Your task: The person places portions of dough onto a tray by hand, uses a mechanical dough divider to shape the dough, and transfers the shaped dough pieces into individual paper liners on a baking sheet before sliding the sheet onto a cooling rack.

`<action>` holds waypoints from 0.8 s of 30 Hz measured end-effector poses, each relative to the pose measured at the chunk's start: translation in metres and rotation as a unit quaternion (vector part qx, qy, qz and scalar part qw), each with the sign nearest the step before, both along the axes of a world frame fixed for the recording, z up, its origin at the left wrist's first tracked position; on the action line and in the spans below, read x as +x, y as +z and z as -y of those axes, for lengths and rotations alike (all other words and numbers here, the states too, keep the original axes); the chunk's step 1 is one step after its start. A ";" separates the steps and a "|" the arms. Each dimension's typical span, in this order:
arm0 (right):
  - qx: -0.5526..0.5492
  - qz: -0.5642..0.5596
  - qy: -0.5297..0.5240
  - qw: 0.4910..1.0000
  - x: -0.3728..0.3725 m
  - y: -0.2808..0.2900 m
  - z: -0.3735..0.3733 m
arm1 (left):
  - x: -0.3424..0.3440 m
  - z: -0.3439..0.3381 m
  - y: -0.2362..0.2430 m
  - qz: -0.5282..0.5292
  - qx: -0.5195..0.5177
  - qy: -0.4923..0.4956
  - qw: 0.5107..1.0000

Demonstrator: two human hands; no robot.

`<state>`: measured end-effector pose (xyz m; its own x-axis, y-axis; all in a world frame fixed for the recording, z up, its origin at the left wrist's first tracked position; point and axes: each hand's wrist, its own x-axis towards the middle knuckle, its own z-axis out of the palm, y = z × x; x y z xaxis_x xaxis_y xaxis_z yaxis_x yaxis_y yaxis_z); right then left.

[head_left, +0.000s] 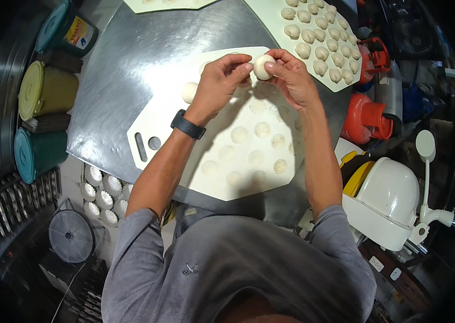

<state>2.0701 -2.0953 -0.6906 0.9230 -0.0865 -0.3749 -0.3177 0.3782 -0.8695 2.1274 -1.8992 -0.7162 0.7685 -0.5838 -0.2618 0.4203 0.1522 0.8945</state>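
Over the far part of a pale cutting board (184,156), a round white dough ball (263,67) is held up between my two hands. My right hand (294,81) grips it from the right, the thumb lying across its front. My left hand (221,81), with a dark watch on the wrist, pinches at the ball's left edge with thumb and fingertips. Another dough piece (189,92) lies on the board, partly hidden behind my left hand. Round ring marks cover much of the board.
A second board (270,21) at the far right carries several rows of shaped dough pieces (321,54). All lie on a steel table (114,91). Lidded buckets (50,90) and fluted tins (105,200) stand left; red gas cylinders (359,118) and a white machine (391,188) stand right.
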 end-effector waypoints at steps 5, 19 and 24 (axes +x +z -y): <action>-0.013 0.011 0.010 1.000 0.002 0.015 0.006 | 0.003 0.010 0.014 -0.028 -0.004 0.000 1.000; -0.043 -0.036 -0.060 0.997 -0.040 0.005 0.038 | 0.065 0.050 0.015 0.072 0.082 -0.035 0.993; -0.035 -0.055 -0.059 0.996 -0.062 0.013 0.027 | 0.168 0.140 0.040 0.148 -0.032 0.014 0.988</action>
<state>2.0077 -2.1223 -0.6779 0.8589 -0.2215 -0.4618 -0.3690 0.3576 -0.8579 2.2957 -2.0394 -0.6765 0.8223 -0.5689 0.0142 0.1355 0.2199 0.9661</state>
